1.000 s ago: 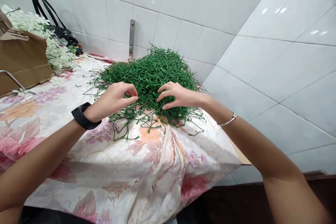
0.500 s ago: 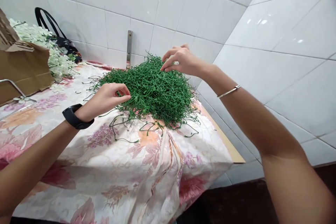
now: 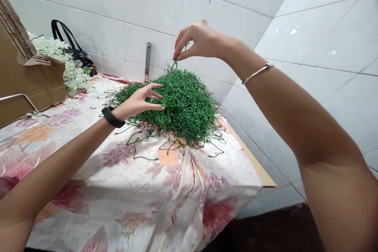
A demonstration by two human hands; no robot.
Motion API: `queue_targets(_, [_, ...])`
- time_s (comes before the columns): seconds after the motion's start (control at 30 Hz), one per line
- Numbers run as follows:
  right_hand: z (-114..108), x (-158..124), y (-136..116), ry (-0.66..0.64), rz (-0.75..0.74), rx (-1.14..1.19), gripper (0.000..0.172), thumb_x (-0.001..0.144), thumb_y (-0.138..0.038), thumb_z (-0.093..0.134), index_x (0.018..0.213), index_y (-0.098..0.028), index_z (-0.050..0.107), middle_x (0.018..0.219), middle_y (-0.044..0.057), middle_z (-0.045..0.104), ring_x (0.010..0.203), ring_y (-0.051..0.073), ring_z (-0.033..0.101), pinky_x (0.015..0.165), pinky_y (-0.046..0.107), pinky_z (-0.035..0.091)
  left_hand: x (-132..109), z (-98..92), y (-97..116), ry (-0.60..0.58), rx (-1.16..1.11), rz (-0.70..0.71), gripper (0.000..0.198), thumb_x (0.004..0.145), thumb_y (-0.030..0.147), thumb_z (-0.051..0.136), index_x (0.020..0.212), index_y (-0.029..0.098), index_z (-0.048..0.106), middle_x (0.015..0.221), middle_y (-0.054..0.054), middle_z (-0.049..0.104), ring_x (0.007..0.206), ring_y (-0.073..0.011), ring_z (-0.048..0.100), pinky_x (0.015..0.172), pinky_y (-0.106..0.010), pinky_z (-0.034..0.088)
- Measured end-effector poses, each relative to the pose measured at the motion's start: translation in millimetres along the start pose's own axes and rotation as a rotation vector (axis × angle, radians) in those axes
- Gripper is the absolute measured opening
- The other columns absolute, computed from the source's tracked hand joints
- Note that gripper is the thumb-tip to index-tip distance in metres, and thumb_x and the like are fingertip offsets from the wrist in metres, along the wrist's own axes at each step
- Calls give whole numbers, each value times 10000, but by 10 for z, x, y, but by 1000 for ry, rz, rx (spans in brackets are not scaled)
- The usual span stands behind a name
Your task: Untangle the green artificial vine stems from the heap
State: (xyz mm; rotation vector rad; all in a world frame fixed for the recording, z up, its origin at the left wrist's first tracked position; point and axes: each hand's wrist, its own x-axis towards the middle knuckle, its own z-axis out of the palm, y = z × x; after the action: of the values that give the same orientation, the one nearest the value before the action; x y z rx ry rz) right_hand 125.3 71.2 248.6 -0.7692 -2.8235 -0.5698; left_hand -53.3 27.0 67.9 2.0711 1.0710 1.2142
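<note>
Head view: the right hand (image 3: 199, 41), at upper center of the frame, pinches a green stem (image 3: 175, 65) between thumb and fingertips above the pile of green stems (image 3: 189, 102), which occupies the center. The left hand (image 3: 143, 100) is at the left of the pile, thumb and fingers spread apart; whether it touches any stems cannot be determined.

Probable faults: the lower end of the pinched stem overlaps the pile, and whether it is free is not visible. If it is hooked, lifting may drag neighboring stems along, because the strands are thin, kinked and interlaced. A fingertip pinch on so slim a strand may slip under that pull. Loose stems (image 3: 144, 157) at the near edge of the pile may catch on the forearm or fall.

Surface: a floral cloth (image 3: 118, 193) covers the table and hangs over its front, with gathered folds below the pile. These folds may shift if pulled. A bare table edge (image 3: 261, 173) shows at right.

Room: a cardboard box (image 3: 35, 90), white flowers (image 3: 75, 75) and a black bag (image 3: 77, 56) stand at left. A metal strip (image 3: 148, 57) is upright against the white tiled wall (image 3: 137, 39).
</note>
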Motion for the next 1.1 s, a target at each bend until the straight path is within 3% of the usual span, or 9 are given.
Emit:
queue_targets(0.2, [-227,63,46,73,32,-105,275,716,-350,581,849,-141,700,863,107,645,764,132,447,882,429,173,193,-55,-116,277,83,59,617,607,274,680,1158,174,421,874,-49,613,731,-150,576,655,-271,448])
queue_targets(0.33, [-345,76,160,183,75,-146,299,701,-390,599,859,-157,701,735,23,598,719,89,439,931,431,177,188,-119,-140,360,233,96,374,671,322,622,991,147,537,807,-48,612,720,-143,559,649,-256,431])
queue_targets(0.47, [-445,65,239,127,168,-78,310,642,-394,650,865,-186,702,582,-29,525,629,60,430,866,361,302,97,-205,-65,467,428,105,462,670,428,611,1033,157,519,906,-71,584,795,-168,533,696,-273,422])
queue_targets(0.57, [-491,64,282,119,223,-45,386,612,-424,652,880,-149,693,625,-11,574,745,90,450,736,278,344,64,-304,11,422,553,156,629,654,483,608,1177,183,432,1019,-80,524,937,-213,491,825,-322,388])
queue_targets(0.67, [-485,60,309,83,168,-151,438,661,-464,564,857,-90,680,610,-11,615,859,101,451,798,331,283,109,-423,34,372,567,156,513,806,467,407,1253,220,363,1069,-79,493,1024,-247,453,909,-418,313])
queue_targets(0.77, [-409,18,296,141,61,-323,324,738,-391,544,817,-110,685,599,2,619,796,102,492,865,443,229,182,-523,22,453,659,124,373,847,399,343,1148,229,484,1065,-90,497,1059,-289,423,924,-474,261])
queue_targets(0.87, [-252,-58,279,378,-49,-437,296,863,-284,391,903,-138,645,862,60,643,892,143,491,915,476,225,215,-572,36,578,781,142,271,830,359,400,1004,236,567,1034,-91,516,1071,-306,405,922,-472,251])
queue_targets(1.0, [73,-164,368,455,-156,-215,363,902,-258,241,818,-208,590,865,17,637,1010,121,453,949,372,237,201,-562,76,624,849,172,226,819,330,436,977,239,570,988,-60,540,1074,-287,409,921,-471,248])
queue_targets(1.1, [355,-281,453,477,-54,-105,286,886,-262,301,801,-245,574,820,21,623,1046,157,453,957,412,234,197,-532,70,610,884,168,230,821,330,435,973,227,574,966,-57,549,1059,-279,421,912,-474,260])
